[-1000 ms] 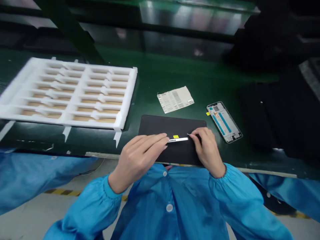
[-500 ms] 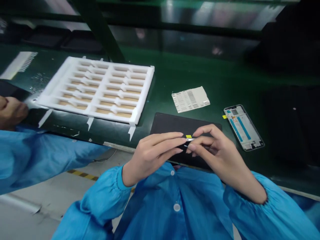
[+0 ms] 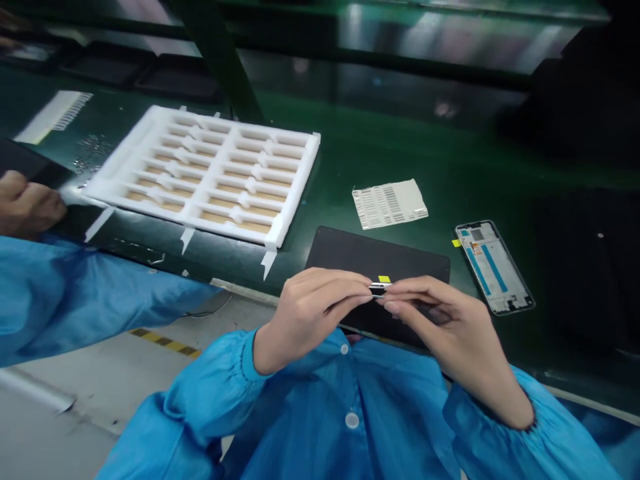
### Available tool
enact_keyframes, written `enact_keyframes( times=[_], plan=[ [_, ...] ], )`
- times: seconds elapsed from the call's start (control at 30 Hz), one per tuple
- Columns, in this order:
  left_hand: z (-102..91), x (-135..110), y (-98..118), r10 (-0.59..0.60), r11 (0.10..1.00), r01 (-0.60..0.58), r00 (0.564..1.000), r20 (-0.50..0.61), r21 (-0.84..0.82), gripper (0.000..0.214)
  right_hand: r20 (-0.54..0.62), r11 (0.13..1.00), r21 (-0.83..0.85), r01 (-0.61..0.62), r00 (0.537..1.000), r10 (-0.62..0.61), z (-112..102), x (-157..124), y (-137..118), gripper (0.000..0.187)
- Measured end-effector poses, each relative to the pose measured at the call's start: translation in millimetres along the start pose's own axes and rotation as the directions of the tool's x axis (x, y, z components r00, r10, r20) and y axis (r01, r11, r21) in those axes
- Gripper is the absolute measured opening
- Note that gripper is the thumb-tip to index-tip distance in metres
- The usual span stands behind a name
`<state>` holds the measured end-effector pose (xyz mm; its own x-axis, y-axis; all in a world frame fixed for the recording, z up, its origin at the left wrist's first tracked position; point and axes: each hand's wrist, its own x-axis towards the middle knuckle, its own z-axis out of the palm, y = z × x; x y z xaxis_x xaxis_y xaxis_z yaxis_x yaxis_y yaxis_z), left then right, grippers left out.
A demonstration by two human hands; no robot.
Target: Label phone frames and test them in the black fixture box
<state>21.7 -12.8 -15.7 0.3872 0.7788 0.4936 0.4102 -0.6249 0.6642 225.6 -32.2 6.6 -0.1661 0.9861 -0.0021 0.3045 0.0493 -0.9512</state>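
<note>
My left hand [image 3: 313, 310] and my right hand [image 3: 440, 323] meet above a black mat [image 3: 350, 250] at the bench's near edge. Both pinch a small thin silvery strip [image 3: 379, 287] between their fingertips, one at each end. A tiny yellow tab [image 3: 384, 279] shows just behind the strip. Most of the strip is hidden by my fingers. Blue sleeves cover both my forearms.
A white foam tray [image 3: 295, 187] with long slots lies at the left on the green bench. A sheet of small parts [image 3: 390, 203] and a phone frame [image 3: 493, 267] lie behind and to the right. Another person's hand [image 3: 25, 207] and blue sleeve are at far left.
My hands have lifted off the mat and come together, so less of the strip shows between them. The view has swung left, bringing another person's hand into the frame.
</note>
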Motion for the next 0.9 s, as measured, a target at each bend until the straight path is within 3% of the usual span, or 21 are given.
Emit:
enact_keyframes(
  times=[0.2, 0.37, 0.5, 0.6, 0.7, 0.77, 0.9],
  plan=[
    [1.0, 0.3, 1.9, 0.003, 1.0, -0.003, 1.0, -0.028, 0.005, 0.008, -0.106, 0.988, -0.108, 0.11, 0.987, -0.121, 14.9, -1.5, 0.9, 0.009],
    [-0.4, -0.1, 2.4, 0.019, 1.0, -0.019, 1.0, -0.015, -0.008, 0.008, -0.19, 0.993, -0.017, 0.121, 0.974, -0.122, 33.1, -6.1, -5.8, 0.01],
    [-1.5, -1.4, 3.9, -0.007, 1.0, 0.007, 1.0, -0.003, -0.007, 0.008, -0.289, 0.988, 0.042, 0.149, 0.949, -0.13, 31.6, -10.4, -11.8, 0.015],
    [-2.8, -2.4, 3.7, -0.003, 1.0, 0.003, 1.0, -0.013, -0.024, 0.013, -0.147, 0.99, -0.08, 0.118, 0.981, -0.129, 21.3, -9.8, -10.6, 0.02],
    [-5.4, -4.1, 1.0, 0.037, 0.999, -0.036, 0.999, 0.017, -0.029, 0.022, 0.044, 0.989, -0.133, 0.058, 0.998, -0.052, 12.9, -7.5, -7.5, 0.038],
    [-7.4, -5.8, -1.6, 0.073, 0.997, -0.072, 0.996, 0.049, -0.021, 0.022, 0.112, 0.994, -0.11, 0.028, 0.994, -0.016, 10.5, -6.0, -7.1, 0.046],
    [-9.2, -10.2, -5.8, 0.099, 0.995, -0.097, 0.993, 0.069, -0.033, 0.018, 0.197, 0.995, -0.099, 0.005, 0.98, 0.014, 10.8, -4.2, -9.8, 0.043]
  ],
)
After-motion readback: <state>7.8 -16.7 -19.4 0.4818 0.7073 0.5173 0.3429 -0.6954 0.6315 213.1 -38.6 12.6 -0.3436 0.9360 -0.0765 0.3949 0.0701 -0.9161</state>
